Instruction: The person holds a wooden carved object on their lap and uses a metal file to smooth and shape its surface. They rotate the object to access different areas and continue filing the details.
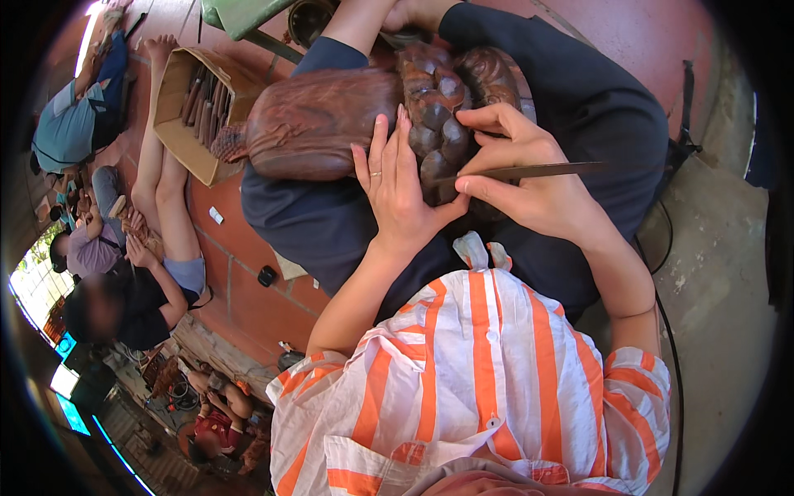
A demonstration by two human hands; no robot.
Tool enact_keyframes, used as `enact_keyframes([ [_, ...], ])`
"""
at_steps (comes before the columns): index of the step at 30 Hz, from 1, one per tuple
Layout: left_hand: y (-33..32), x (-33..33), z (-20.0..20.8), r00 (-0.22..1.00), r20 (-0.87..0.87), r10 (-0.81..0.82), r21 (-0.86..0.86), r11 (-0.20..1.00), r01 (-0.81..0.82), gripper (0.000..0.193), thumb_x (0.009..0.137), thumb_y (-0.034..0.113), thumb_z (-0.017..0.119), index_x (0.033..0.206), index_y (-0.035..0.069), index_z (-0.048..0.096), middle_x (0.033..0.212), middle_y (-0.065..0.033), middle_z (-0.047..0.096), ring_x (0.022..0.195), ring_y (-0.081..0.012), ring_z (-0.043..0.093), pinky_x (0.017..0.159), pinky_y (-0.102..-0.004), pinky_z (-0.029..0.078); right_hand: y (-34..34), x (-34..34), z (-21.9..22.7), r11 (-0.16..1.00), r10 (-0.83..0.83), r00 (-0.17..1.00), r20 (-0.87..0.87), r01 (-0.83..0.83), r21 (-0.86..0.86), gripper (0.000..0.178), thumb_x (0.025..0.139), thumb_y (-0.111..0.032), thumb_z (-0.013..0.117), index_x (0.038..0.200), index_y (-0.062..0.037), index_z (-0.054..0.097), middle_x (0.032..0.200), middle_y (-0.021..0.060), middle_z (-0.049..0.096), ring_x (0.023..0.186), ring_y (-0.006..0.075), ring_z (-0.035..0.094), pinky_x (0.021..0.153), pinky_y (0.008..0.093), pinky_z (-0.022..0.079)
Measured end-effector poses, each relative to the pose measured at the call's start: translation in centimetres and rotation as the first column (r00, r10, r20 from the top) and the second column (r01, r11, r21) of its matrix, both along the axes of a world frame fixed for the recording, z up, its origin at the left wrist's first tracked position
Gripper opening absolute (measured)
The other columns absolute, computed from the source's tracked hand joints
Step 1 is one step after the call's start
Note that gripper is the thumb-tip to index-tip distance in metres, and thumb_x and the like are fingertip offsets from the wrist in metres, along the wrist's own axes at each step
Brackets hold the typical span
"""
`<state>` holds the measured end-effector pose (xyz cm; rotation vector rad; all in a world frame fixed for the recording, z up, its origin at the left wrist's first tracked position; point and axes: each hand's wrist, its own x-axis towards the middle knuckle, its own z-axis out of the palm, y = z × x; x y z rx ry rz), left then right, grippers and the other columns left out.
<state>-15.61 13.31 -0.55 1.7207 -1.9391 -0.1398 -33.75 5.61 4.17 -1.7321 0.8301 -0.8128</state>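
Observation:
A dark brown carved wooden statue (318,124) lies sideways across my lap, its knobbly head end toward the left. The carved base, with rounded, shiny lobes, is under my hands. My left hand (401,190) lies flat on the wood with its fingers stretched out, steadying the piece beside the lobes. In my right hand (533,165), pinched between thumb and fingers, is a thin flat file-like tool (550,170). Its left tip meets the lobed carving near my left thumb, and its other end points right. The exact kind of tool is unclear.
At the left stands an open cardboard box (169,132) holding several wooden-handled tools. A small black object (266,275) and a white packet (216,215) lie on the red tiles. A green stool (248,16) is at the top. A black cable (674,355) runs along the right. Several people sit at left.

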Motion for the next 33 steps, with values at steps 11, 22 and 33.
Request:
enact_keyframes([
  [11, -0.2, 0.0, 0.1, 1.0, -0.022, 0.006, -0.009, 1.0, -0.006, 0.105, 0.058, 0.035, 0.085, 0.142, -0.008, 0.04, 0.145, -0.02, 0.048, 0.141, -0.0372, 0.037, 0.117, -0.0546, 0.011, -1.3, -0.2, 0.1, 0.993, 0.032, 0.999, -0.023, -0.03, 0.111, 0.017, 0.079, -0.013, 0.076, 0.084, 0.0029, 0.072, 0.109, 0.0178, 0.067, 0.094, 0.0261, 0.067, 0.082, 0.0336, 0.052],
  [22, -0.1, 0.1, 0.2, 1.0, -0.03, 0.006, 0.005, 1.0, -0.006, 0.106, 0.057, 0.035, 0.086, 0.142, -0.008, 0.039, 0.146, -0.0197, 0.047, 0.141, -0.0374, 0.037, 0.117, -0.0556, 0.012, -2.3, -0.3, 0.2, 0.92, 0.008, 1.0, 0.011, -0.011, 0.392, 0.02, 0.08, -0.015, 0.075, 0.087, 0.0034, 0.072, 0.105, 0.0159, 0.069, 0.092, 0.0226, 0.067, 0.081, 0.032, 0.051],
  [33, -0.1, 0.3, 0.1, 1.0, -0.026, 0.004, 0.006, 1.0, -0.004, 0.107, 0.057, 0.036, 0.086, 0.142, -0.008, 0.039, 0.146, -0.0199, 0.046, 0.141, -0.0372, 0.037, 0.117, -0.0555, 0.013, -2.1, -0.1, 0.6, 0.945, 0.007, 0.999, -0.049, 0.009, 0.326, 0.02, 0.081, -0.014, 0.075, 0.089, 0.0037, 0.072, 0.108, 0.0158, 0.068, 0.091, 0.0216, 0.068, 0.079, 0.0309, 0.053],
])
